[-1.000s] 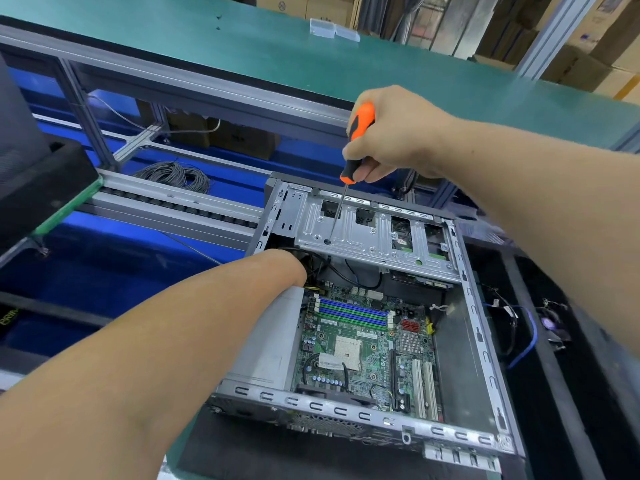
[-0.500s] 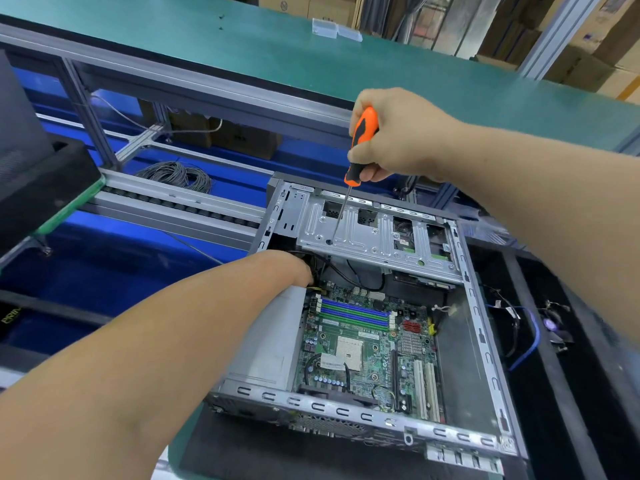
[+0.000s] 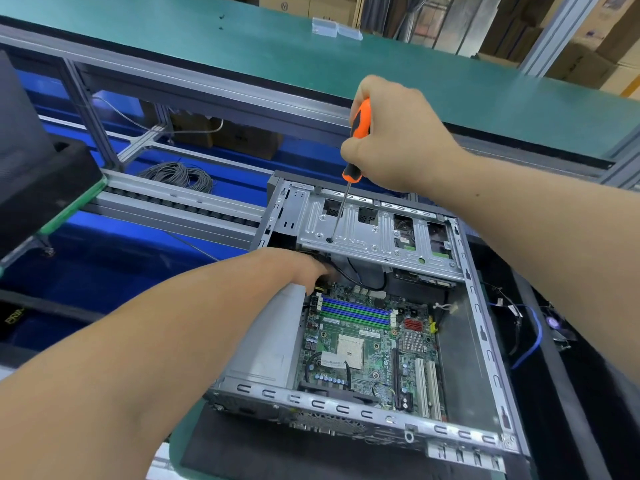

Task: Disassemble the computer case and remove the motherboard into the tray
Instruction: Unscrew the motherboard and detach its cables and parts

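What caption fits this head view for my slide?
Right hand drives screwdriver into drive bracket; left hand reaches beneath it, above motherboard.

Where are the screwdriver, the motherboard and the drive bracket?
screwdriver (image 3: pixel 360 126): head view, on the orange handle below the right hand's grip.
motherboard (image 3: pixel 372 355): head view, on the green board beside the processor socket.
drive bracket (image 3: pixel 367 233): head view, on the bare metal plate right of the screwdriver tip.
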